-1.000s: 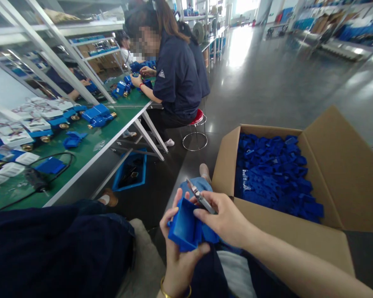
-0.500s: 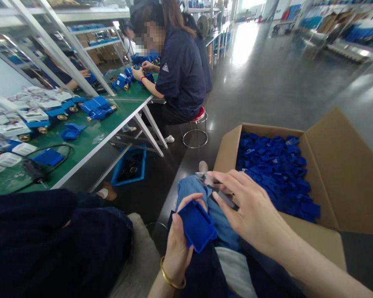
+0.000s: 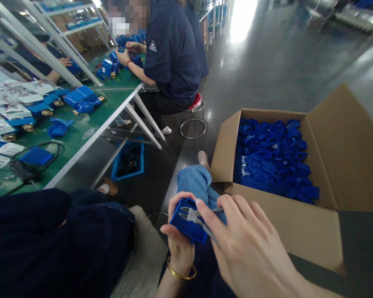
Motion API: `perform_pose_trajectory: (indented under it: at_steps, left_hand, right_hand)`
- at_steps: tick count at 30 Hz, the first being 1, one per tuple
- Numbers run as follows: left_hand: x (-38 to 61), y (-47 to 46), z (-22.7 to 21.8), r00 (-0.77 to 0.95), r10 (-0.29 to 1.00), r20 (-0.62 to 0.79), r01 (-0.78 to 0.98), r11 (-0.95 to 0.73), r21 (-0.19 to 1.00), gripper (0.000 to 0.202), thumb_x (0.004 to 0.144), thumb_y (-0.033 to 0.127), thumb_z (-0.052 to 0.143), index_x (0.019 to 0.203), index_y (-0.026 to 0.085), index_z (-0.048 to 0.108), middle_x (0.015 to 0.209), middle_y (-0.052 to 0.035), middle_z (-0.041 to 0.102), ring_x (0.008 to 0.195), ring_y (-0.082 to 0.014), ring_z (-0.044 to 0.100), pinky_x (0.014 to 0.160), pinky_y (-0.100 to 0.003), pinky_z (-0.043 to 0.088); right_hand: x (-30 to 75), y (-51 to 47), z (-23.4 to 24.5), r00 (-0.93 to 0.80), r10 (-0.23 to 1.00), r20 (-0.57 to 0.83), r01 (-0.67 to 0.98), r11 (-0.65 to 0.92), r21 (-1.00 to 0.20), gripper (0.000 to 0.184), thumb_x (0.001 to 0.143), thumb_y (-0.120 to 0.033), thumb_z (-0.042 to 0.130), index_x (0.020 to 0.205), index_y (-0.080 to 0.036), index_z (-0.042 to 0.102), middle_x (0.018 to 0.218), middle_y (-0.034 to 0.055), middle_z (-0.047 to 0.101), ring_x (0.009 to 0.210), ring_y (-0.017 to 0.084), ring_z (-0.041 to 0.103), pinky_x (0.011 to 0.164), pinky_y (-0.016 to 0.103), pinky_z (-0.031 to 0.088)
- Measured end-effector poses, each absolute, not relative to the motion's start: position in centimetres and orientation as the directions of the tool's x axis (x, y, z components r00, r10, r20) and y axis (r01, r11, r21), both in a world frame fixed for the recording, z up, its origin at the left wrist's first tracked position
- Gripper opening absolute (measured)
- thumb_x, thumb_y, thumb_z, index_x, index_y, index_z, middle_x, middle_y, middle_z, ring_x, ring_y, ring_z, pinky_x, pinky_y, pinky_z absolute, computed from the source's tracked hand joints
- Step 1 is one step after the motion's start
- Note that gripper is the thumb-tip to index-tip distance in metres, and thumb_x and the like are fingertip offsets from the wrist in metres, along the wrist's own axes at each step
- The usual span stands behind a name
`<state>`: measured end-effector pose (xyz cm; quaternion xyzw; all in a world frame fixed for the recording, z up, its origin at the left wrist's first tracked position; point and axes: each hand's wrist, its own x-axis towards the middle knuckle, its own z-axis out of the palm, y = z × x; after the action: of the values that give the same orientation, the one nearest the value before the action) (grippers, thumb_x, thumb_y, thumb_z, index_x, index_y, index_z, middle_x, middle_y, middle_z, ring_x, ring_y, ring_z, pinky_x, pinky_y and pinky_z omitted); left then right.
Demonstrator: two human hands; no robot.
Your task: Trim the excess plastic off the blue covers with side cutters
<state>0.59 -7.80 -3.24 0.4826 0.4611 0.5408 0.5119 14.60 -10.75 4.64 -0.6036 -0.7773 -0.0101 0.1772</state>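
Observation:
My left hand is closed around a blue plastic housing, a shallow box with its hollow side facing up, above my lap. In my right hand is a pair of cutting pliers with grey handles. The metal jaws are parted and lie over the inside of the housing, near its far edge. Whether they touch the plastic I cannot tell. Part of the handles is hidden behind my right fingers.
An open cardboard box full of blue plastic parts stands at right. On the left, a green workbench bears blue units and a black corded tool. A co-worker sits beyond; a blue crate lies under the bench.
My right hand has brought the pliers down and toward me, from beyond the blue housing to over it. The housing has tilted slightly in my left hand. The camera view has dipped.

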Motion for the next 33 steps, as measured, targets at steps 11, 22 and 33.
perform_pose_trajectory:
  at_steps: [11,22,33]
  left_hand:
    - [1.2,-7.6,-2.7,-0.077,0.992,0.100,-0.008,-0.101,0.995,0.077,0.086,0.083,0.016,0.107,0.027,0.065,0.100,-0.0023,0.062,0.086,-0.0209,0.059,0.082,-0.029,0.050]
    - [1.4,-7.3,-2.6,-0.036,0.996,0.082,-0.031,-0.083,0.996,0.072,0.088,0.080,0.019,0.108,0.027,0.064,0.101,-0.0029,0.063,0.085,-0.0210,0.060,0.080,-0.029,0.052]
    - [2.1,-6.5,-2.8,-0.077,0.990,0.120,-0.158,-0.131,0.979,0.075,0.083,0.086,0.030,0.100,0.024,0.068,0.091,-0.0035,0.067,0.078,-0.0196,0.062,0.073,-0.029,0.054]
  right_hand:
    - [13.7,-9.8,5.6,-0.169,0.956,0.241,0.947,0.225,-0.227,0.036,0.085,-0.022,0.064,0.120,-0.019,0.073,0.089,0.0095,0.068,0.077,0.029,0.060,0.064,0.042,0.043]
    - [13.5,-9.7,5.5,-0.144,0.970,0.197,0.945,0.194,-0.263,0.033,0.094,-0.020,0.053,0.119,-0.016,0.074,0.088,0.0111,0.069,0.078,0.029,0.062,0.061,0.042,0.047]
    - [13.4,-9.8,6.1,-0.144,0.986,0.080,0.941,0.161,-0.296,0.032,0.095,-0.025,0.058,0.123,-0.016,0.071,0.091,0.0113,0.071,0.077,0.028,0.065,0.060,0.041,0.054]
